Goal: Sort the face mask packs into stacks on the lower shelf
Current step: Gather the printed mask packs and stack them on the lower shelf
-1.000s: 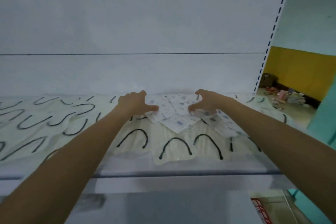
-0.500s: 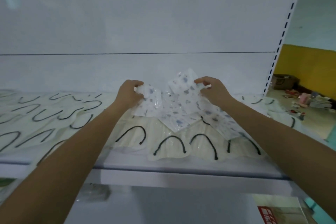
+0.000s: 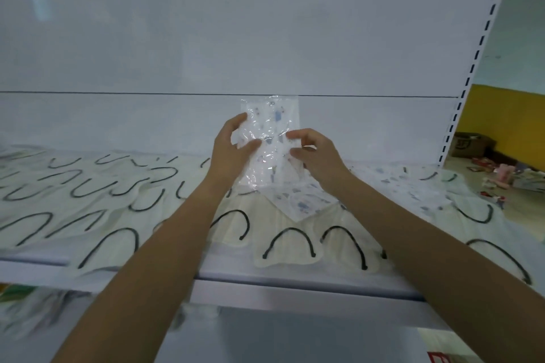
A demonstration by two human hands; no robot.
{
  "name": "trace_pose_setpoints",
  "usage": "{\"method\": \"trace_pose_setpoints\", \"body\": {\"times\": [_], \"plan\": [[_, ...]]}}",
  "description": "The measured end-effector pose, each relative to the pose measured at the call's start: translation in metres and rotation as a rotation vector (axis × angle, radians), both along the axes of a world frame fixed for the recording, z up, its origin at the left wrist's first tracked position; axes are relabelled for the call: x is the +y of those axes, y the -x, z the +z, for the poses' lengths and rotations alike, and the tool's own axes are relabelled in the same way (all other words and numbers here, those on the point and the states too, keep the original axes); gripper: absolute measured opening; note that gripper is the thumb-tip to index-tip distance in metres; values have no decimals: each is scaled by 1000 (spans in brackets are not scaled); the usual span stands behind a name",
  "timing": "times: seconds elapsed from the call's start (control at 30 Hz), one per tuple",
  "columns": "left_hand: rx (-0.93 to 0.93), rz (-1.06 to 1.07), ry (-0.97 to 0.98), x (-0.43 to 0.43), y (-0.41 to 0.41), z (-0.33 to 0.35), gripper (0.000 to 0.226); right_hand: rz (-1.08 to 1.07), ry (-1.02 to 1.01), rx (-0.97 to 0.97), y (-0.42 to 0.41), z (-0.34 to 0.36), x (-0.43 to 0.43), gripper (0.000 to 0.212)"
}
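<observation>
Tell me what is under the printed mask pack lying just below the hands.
The printed pack lies on cream mask packs with black ear loops. How many sit beneath is hidden; the upright pack in the left hand and right hand covers its far end.

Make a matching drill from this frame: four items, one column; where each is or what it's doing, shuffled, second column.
Column 1
1. left hand
2. right hand
3. cream mask pack with black ear loops
4. cardboard box

Column 2
A. on the floor past the right upright
B. grips the left edge of the printed mask pack held above the shelf
C. lies flat at the shelf's front edge
D. pinches the right side of the printed mask pack

Pairs: 1-B, 2-D, 3-C, 4-A
</observation>
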State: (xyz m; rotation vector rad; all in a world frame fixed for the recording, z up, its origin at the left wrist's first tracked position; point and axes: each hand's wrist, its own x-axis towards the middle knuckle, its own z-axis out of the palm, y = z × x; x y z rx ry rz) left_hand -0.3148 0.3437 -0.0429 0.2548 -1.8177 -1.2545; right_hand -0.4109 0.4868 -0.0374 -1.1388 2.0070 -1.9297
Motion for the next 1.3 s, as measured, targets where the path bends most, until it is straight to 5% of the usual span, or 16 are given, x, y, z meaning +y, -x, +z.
{"method": "trace_pose_setpoints", "body": {"times": [0.1,0.23,0.33,0.5,0.67,0.87,1.03,1.23,1.3], "plan": [[35,55,63,-9,0,-7,45,-54,-164,157,6,-4,6,30],[43,182,69,-24,-2,-13,38,-18,-694,262,23,-17,29,71],[76,280,29,-29,0,-14,39,38,-847,311,25,-19,31,78],[89,344,-16,-24,1,-11,41,31,-706,345,22,-15,27,58],[146,567,-27,-23,-5,-13,46,-62,-318,300,23,-9,30,34],[81,181,-67,-6,-3,-7,28,-67,103,-13,14,2,25,35],[33,16,-47,1,3,-9,38,-106,-35,71,9,7,2,23],[84,143,32,-11,7,-13,41,-94,-88,43,28,20,-7,18],[149,237,34,-13,7,-12,41,-194,-243,130,40,9,-3,25]]}}
